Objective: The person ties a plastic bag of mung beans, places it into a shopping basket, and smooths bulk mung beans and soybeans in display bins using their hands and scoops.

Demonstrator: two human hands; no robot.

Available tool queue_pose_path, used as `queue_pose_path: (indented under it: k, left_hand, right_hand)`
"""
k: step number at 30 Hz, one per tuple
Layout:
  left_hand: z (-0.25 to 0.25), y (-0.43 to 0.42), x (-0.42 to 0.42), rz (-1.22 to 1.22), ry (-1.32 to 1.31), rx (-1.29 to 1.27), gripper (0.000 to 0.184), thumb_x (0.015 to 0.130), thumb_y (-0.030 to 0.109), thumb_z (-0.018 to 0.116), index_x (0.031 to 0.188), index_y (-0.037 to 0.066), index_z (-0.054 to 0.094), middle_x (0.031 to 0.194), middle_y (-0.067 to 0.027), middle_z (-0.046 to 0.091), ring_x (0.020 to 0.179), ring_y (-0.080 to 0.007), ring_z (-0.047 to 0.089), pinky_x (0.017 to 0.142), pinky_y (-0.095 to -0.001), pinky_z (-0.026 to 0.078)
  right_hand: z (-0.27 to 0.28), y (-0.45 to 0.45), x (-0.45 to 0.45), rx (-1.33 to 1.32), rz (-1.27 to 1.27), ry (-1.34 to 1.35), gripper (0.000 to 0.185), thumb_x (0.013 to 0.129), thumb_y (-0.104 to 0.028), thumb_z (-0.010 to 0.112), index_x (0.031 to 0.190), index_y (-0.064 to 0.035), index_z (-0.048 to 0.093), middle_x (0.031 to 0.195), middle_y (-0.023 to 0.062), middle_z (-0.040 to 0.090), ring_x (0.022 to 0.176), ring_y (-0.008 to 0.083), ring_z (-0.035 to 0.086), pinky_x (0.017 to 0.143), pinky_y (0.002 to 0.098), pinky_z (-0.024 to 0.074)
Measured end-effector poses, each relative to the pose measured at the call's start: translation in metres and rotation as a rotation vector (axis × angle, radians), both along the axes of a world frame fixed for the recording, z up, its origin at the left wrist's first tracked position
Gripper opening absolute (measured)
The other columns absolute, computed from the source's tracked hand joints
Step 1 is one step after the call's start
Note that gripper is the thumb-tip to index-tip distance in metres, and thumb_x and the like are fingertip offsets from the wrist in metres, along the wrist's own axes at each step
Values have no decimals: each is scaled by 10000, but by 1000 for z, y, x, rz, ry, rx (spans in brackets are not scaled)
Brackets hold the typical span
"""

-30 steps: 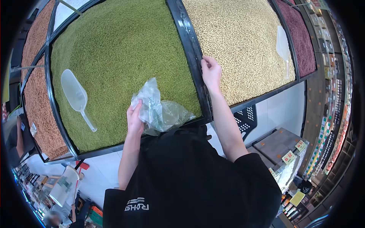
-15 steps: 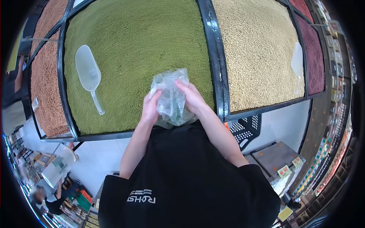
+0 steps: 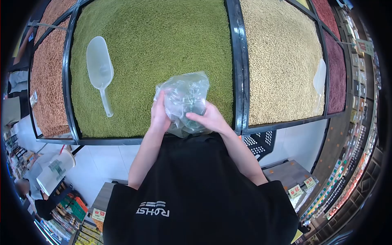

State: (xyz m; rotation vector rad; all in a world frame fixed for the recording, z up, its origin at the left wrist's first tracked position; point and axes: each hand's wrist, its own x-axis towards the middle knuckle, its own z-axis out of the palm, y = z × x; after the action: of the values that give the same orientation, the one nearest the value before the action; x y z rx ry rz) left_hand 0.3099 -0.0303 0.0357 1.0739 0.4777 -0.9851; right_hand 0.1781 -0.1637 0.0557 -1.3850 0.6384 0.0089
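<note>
A clear, crinkled plastic bag [image 3: 185, 96] is held in front of my chest, over the near edge of the green mung beans [image 3: 151, 45]. My left hand [image 3: 160, 114] grips its left side, thumb upright along the film. Lower on the right side, my right hand [image 3: 210, 118] closes on the bag, its thumb lying across the front; some fingers of both hands are behind the plastic. Whether anything is inside the bag I cannot tell. To the left, a translucent scoop [image 3: 99, 63] lies on the mung beans, handle toward me.
Black dividers [image 3: 240, 61] separate the bins. Pale yellow beans [image 3: 281, 53] with a second scoop [image 3: 319, 77] are on the right, reddish-brown beans [image 3: 51, 81] on the left. A black perforated basket [image 3: 261, 143] is below the right bin. Another person [image 3: 41, 200] is at lower left.
The bag's upper part has spread wider and looks fuller. My right hand has slid lower on the bag, and its thumb has left the top. The whole view has shifted slightly.
</note>
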Motion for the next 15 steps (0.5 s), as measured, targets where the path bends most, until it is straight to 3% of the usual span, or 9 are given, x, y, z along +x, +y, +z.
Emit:
queue_pose_path:
  k: [3,7,9,10,12,13,14,15]
  left_hand:
    - [8,-4,7,18,4,-91,466,1046,347,321,1328,-2,446,1289,-164,548,1174,-278,560,987,-430,464]
    - [7,3,1,60,-103,-137,523,1043,375,312,1382,-16,390,1327,-166,529,1201,-272,545,1003,-419,448]
    - [-4,16,-4,-110,-394,-83,576,999,371,457,1410,-26,374,1345,-161,528,1213,-262,541,1020,-401,429]
    - [-4,24,-6,-124,-391,-91,576,999,371,457,1410,-26,374,1345,-161,528,1213,-262,541,1020,-401,429]
    - [-3,42,-12,-607,-904,85,659,898,318,646,1403,-28,401,1334,-173,546,1196,-245,557,1013,-384,430]
    - [3,45,-14,-729,-1041,230,656,792,236,762,1334,-17,494,1232,-190,604,1128,-270,600,971,-383,459]
    - [9,46,-19,-732,-1038,221,656,792,236,762,1334,-17,494,1232,-190,604,1128,-270,600,971,-383,459]
    - [14,48,-23,-773,-1102,299,643,786,238,770,1317,-16,510,1182,-190,617,1092,-286,611,948,-383,468]
  right_hand:
    - [1,-1,1,50,11,6,275,926,-175,639,1124,15,637,1015,65,691,935,120,628,827,297,503]
    - [0,-10,15,170,-190,-91,228,999,-136,507,1113,17,631,1016,33,679,902,100,613,802,277,487]
    - [6,-11,27,259,-301,-113,235,1003,-139,502,1133,16,622,1037,37,675,924,99,608,819,276,481]
    - [6,-12,32,345,-406,-132,242,1006,-141,498,1153,14,612,1057,41,671,946,99,603,836,275,474]
    - [-1,-16,36,368,-450,-122,260,995,-158,527,1184,6,596,1088,48,664,978,107,597,856,280,469]
    - [0,-17,36,273,-396,-112,272,987,-169,544,1194,2,593,1086,50,665,982,109,597,864,283,471]
    - [1,-18,34,180,-337,-100,286,980,-180,561,1203,-2,589,1084,51,667,986,111,598,871,286,473]
    - [5,-19,28,71,-290,-133,389,923,-249,655,1219,-8,583,1088,91,674,1008,145,611,892,296,474]
